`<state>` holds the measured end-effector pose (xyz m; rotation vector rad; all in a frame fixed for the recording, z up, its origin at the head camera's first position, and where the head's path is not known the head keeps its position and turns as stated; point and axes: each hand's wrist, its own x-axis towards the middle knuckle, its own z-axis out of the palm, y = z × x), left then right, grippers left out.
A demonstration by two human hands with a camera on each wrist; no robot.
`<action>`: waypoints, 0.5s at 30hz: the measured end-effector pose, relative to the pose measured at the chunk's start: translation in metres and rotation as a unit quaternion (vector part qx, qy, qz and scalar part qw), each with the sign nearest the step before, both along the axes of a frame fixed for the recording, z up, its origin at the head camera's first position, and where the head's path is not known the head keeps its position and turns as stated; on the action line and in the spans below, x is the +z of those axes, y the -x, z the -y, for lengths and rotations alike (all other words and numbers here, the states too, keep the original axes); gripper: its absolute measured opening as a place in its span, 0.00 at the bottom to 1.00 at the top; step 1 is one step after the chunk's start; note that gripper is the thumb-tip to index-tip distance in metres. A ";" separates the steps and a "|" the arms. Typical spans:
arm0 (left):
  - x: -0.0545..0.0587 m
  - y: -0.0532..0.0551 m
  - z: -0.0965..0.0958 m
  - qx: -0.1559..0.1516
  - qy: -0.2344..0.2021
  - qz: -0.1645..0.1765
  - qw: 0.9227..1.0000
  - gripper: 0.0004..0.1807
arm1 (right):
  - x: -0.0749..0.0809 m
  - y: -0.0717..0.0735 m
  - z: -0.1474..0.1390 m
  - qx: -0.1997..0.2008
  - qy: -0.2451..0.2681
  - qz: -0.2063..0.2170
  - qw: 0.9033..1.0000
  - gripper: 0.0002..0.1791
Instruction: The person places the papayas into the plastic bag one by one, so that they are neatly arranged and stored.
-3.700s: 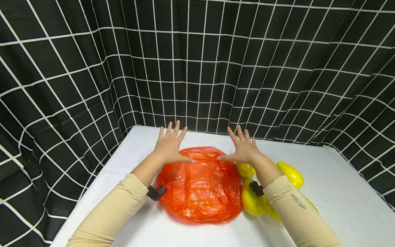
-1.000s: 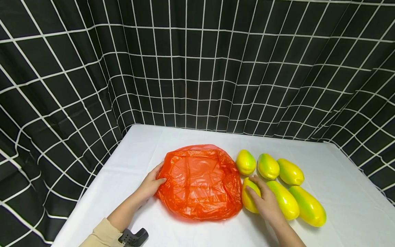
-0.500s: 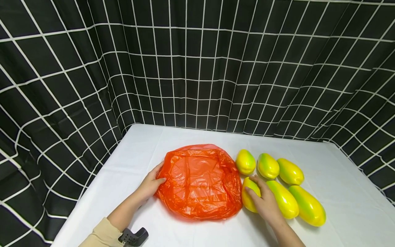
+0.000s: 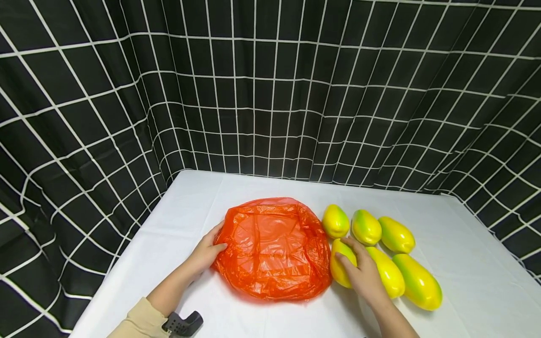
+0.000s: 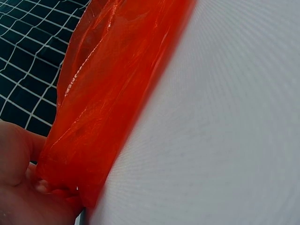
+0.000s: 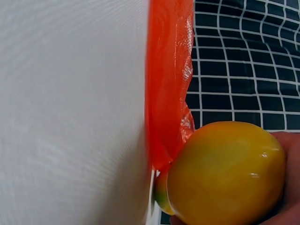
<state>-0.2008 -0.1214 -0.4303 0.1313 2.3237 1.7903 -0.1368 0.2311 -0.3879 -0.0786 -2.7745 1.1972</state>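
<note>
A red translucent plastic bag (image 4: 274, 253) lies spread and puffed up on the white-covered table. At its left edge my left hand (image 4: 207, 251) grips the plastic, thumb on top and the other fingers mostly hidden; the left wrist view shows fingertips through the red film (image 5: 93, 117). My right hand (image 4: 363, 272) holds a glossy yellow-green papaya (image 4: 341, 270) against the bag's right side. In the right wrist view this papaya (image 6: 225, 173) sits close to the bag's edge (image 6: 168, 84), partly covering another fruit behind it.
Several more papayas (image 4: 412, 281) lie in two loose rows right of the bag, the nearest one beside my right hand. A black wrist camera (image 4: 183, 324) shows below my left sleeve. Dark curtains with a white grid (image 4: 262, 94) stand behind the table (image 4: 473, 263) and at both sides.
Earlier both hands were spread over the bag; they came down to the bag's left edge and the nearest papaya. In the last half second, the held papaya and the near fruits shifted slightly left.
</note>
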 end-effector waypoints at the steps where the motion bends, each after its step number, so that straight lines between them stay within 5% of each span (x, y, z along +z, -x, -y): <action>1: 0.000 0.000 0.000 0.000 0.000 0.000 1.000 0.35 | 0.000 0.000 0.000 0.000 0.001 0.000 1.000 0.27; 15: -0.002 0.000 0.001 -0.001 0.006 -0.002 1.000 0.36 | 0.006 0.000 0.004 0.006 0.008 -0.003 1.000 0.27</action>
